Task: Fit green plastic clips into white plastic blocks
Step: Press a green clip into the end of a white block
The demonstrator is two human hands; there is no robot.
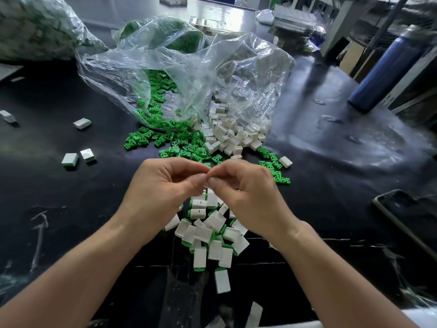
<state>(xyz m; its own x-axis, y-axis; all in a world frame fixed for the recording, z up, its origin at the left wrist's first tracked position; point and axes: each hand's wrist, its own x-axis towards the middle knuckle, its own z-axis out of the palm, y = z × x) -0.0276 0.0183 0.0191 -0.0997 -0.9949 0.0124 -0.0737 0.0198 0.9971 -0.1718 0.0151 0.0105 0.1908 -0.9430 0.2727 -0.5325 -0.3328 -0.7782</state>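
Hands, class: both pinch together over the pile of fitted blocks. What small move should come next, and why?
Probably squeeze the left hand and right hand together to seat whatever they hold. They meet fingertip to fingertip above the fitted blocks, and what they pinch is hidden.

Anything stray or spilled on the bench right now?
Yes. A few fitted blocks lie scattered far left, away from the near pile. Loose green clips and white blocks spill from the plastic bags and mingle at the middle.

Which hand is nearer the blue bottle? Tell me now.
Right. The blue bottle stands far up and right of the right hand; the left hand lies on the right hand's other side, farther away.
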